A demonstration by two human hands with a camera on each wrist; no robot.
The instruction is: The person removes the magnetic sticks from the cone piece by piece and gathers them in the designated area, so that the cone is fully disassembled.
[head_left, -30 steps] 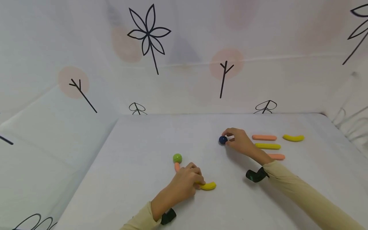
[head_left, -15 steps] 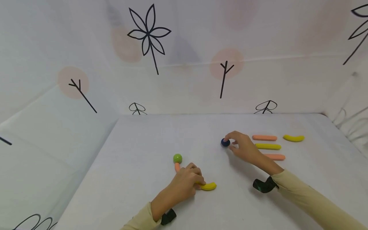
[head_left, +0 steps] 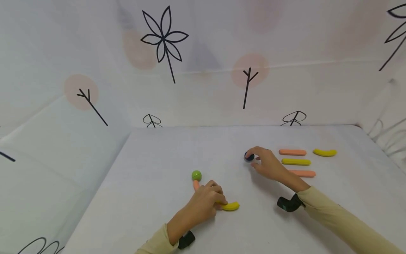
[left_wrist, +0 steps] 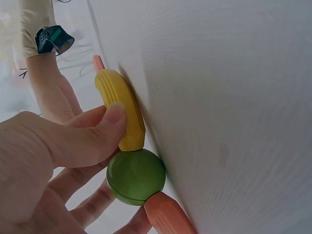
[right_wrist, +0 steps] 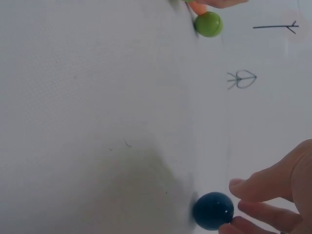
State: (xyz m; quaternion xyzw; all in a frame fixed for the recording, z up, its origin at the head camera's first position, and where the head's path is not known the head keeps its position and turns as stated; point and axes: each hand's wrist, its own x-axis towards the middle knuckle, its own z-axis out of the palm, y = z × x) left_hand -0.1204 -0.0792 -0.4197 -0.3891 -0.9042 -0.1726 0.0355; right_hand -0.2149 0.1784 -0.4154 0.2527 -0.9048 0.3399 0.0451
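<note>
My left hand (head_left: 206, 200) pinches a yellow curved stick (left_wrist: 124, 114) between thumb and fingers. That stick meets a green ball (left_wrist: 136, 175), which joins an orange piece (left_wrist: 168, 214). In the head view a second green ball (head_left: 196, 175) sits at the far end of the orange piece (head_left: 196, 185). My right hand (head_left: 268, 164) is at a dark blue ball (right_wrist: 213, 211) on the table. A fingertip touches the ball, while the thumb stands a little apart from it in the right wrist view.
Right of my right hand lie two straight orange sticks, one farther back (head_left: 292, 152) and one nearer (head_left: 302, 173). A straight yellow stick (head_left: 296, 162) lies between them, and another yellow curved stick (head_left: 325, 152) at far right. A white cloth wall (head_left: 203, 98) rises behind the table.
My right hand has drawn back slightly to the right and its grip has loosened; the blue ball has shifted a little with it. The left hand has stayed put.
</note>
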